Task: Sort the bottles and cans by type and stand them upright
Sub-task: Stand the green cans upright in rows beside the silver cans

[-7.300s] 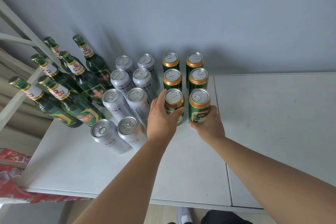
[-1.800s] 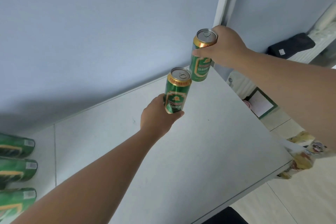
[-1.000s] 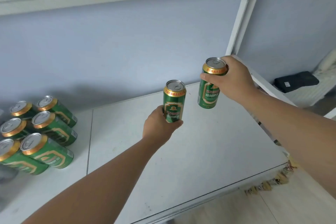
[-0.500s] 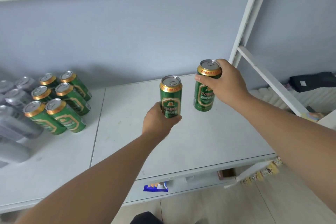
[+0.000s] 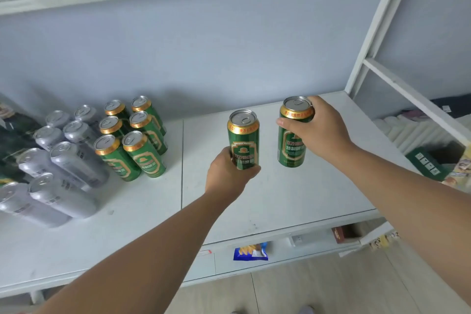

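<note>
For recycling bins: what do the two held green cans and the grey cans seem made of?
Left-held green can, right-held green can: probably aluminium, glossy green-and-gold print; bare silvery lids with pull tabs show metal. Grey cans: probably aluminium too, matte silver-grey coat, same tabbed lids.

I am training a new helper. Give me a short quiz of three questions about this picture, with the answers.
1. True or false: the left hand grips its green can by the top rim.
2. How many cans stand in the green group on the table?
3. What stands directly left of that group? A) silver cans B) glass jars C) red boxes

Key: 1 false, it grips the lower part; 2 six; 3 A.
</note>
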{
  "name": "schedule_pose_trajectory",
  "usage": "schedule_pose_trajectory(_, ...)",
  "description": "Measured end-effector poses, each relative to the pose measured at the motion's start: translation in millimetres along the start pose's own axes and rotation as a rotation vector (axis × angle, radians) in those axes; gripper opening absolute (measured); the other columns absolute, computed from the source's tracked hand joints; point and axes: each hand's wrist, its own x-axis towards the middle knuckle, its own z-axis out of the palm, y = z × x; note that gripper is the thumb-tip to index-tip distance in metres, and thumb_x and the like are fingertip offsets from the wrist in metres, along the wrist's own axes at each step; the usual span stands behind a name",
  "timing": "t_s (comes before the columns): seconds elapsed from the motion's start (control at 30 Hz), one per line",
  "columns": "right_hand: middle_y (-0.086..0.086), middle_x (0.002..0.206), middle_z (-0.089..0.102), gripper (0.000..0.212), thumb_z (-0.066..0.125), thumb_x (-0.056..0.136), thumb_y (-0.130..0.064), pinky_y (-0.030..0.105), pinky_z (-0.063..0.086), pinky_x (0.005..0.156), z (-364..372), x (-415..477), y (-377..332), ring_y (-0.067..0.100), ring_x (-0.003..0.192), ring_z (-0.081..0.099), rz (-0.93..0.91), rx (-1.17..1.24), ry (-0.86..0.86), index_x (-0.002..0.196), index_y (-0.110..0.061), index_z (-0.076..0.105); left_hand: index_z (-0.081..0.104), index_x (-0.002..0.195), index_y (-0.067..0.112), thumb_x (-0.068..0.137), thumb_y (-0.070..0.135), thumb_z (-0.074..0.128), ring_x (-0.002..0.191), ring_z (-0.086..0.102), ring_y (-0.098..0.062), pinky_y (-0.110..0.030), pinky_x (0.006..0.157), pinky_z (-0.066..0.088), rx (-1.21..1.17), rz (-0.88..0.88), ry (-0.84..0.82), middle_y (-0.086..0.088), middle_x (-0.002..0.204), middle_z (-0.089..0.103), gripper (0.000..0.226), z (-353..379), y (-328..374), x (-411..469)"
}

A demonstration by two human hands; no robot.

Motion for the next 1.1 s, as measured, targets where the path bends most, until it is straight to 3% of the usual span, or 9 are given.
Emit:
schedule_pose_trajectory(0.3, -0.016, 0.096, 0.066, 0.047, 0.078, 0.072, -0.058, 0.039, 0.057, 0.079, 59, -55, -34, 0.01, 0.092, 0.064, -0.013, -0.007, -0.034, 0.105, -0.03, 0.059, 0.055, 0.111, 0.034, 0.073, 0.039, 0.085, 0.083, 0.063, 0.001, -0.02, 0.064, 0.052, -0.028, -0.038, 0.029, 0.018, 0.094, 0.066, 0.049, -48, -51, -32)
schedule_pose_trajectory(0.5, -0.015, 0.096, 0.067, 0.046, 0.078, 0.071, -0.057, 0.038, 0.056, 0.078, 71, -71, -47, 0.012, 0.092, 0.064, -0.055, 0.015, -0.071, 0.103, -0.03, 0.059, 0.058, 0.114, 0.029, 0.071, 0.039, 0.086, 0.089, 0.066, -0.007, -0.033, 0.078, 0.06, -0.039, -0.112, 0.096, 0.014, 0.1, 0.069, 0.052, -65, -71, -58)
schedule_pose_trajectory(0.77, -0.014, 0.103, 0.066, 0.056, 0.082, 0.068, -0.057, 0.038, 0.055, 0.082, 105, -99, -60, 0.015, 0.098, 0.063, -0.068, 0.053, -0.14, 0.111, -0.031, 0.057, 0.058, 0.11, 0.028, 0.069, 0.036, 0.087, 0.084, 0.066, -0.005, -0.024, 0.066, 0.053, -0.025, -0.187, 0.189, 0.014, 0.095, 0.07, 0.05, -97, -105, -93)
schedule_pose_trajectory(0.9, -0.013, 0.102, 0.065, 0.055, 0.081, 0.069, -0.056, 0.038, 0.056, 0.08, 127, -113, -70, 0.015, 0.097, 0.063, -0.061, 0.068, -0.167, 0.111, -0.03, 0.056, 0.059, 0.114, 0.025, 0.069, 0.036, 0.088, 0.089, 0.067, -0.009, -0.031, 0.075, 0.056, -0.03, -0.208, 0.197, 0.011, 0.1, 0.071, 0.054, -120, -124, -89)
schedule_pose_trajectory(1.1, -0.014, 0.1, 0.065, 0.054, 0.081, 0.068, -0.055, 0.038, 0.056, 0.08, 182, -116, -98, 0.014, 0.094, 0.064, -0.025, 0.045, -0.174, 0.109, -0.031, 0.056, 0.058, 0.113, 0.026, 0.07, 0.032, 0.087, 0.086, 0.066, -0.006, -0.024, 0.062, 0.05, -0.088, -0.188, 0.178, 0.013, 0.098, 0.07, 0.052, -167, -152, -66)
